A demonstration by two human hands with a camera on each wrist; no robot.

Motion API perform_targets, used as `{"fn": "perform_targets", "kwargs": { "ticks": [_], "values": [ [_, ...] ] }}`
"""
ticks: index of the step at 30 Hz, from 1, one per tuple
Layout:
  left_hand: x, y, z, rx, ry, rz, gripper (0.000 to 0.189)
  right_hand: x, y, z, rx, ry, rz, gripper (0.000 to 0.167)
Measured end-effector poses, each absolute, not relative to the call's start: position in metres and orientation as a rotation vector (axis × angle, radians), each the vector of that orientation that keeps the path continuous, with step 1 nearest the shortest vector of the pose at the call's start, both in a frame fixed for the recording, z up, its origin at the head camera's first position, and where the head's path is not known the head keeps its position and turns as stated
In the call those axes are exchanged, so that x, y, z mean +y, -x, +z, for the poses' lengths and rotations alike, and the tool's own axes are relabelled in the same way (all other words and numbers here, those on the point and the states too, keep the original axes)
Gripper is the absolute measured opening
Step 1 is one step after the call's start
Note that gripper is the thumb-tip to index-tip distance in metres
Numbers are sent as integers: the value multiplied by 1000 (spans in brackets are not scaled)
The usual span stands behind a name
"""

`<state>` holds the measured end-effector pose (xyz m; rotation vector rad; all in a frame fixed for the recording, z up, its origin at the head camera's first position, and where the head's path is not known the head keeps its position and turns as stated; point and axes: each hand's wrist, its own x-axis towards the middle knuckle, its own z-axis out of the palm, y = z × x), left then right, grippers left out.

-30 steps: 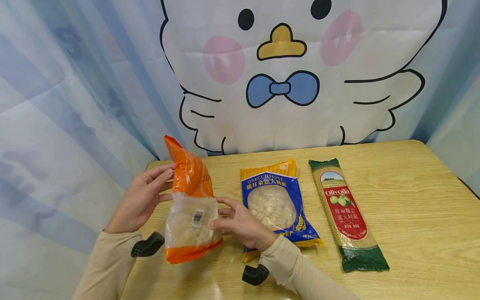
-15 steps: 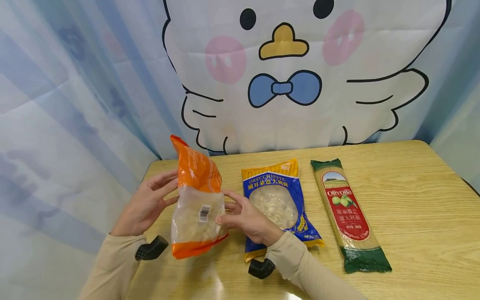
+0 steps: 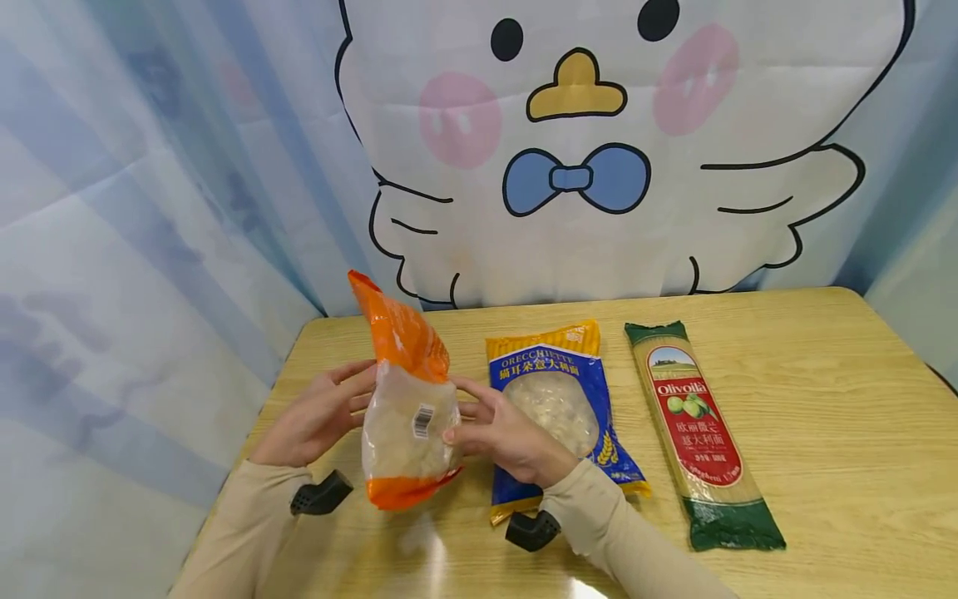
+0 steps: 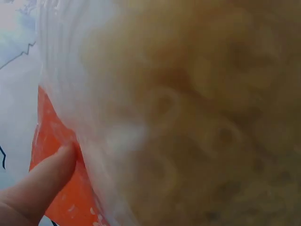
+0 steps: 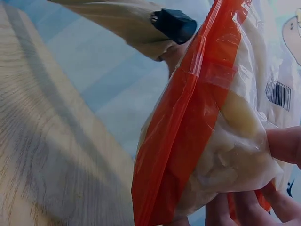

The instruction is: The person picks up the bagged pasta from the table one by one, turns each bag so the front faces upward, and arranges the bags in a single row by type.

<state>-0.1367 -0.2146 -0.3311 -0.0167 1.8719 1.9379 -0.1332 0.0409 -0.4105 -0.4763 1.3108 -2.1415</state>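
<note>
An orange and clear bag of pasta (image 3: 404, 408) stands upright between both hands, its barcode side toward the head camera. At its right edge my right hand (image 3: 509, 433) pinches it, thumb in front and fingers behind; the right wrist view shows the thumb (image 5: 285, 145) pressing the clear film. My left hand (image 3: 318, 416) touches the opposite edge with fairly straight fingers. Close up in the left wrist view, one finger (image 4: 47, 179) lies against the orange part, and ring-shaped pieces show blurred through the film. Just behind the right hand lies a blue and yellow orecchiette bag (image 3: 557, 408), partly covered by that hand.
A long spaghetti pack (image 3: 699, 433) with green ends and a red label lies on the right of the wooden table (image 3: 846, 433). Behind the table hangs a curtain (image 3: 599, 249) with a cartoon bird; its folds run down the left side.
Both hands have shifted the orange bag slightly right in the view and turned it, so it looks narrower. The view itself has moved a little. The other two packs stay on the table.
</note>
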Motion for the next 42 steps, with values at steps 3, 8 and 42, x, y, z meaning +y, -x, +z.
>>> {"fn": "perform_targets", "kwargs": {
  "ticks": [3,8,42],
  "values": [
    [-216,137,-337,1796,24,1980,59,45,135,-411,1271,458,-2154,76],
    [-213,138,-345,1737,12,1978,39,48,136,-412,1228,454,-2173,72],
    [-184,131,-331,1983,351,2277,54,61,127,-390,1539,312,-2169,60]
  ]
}}
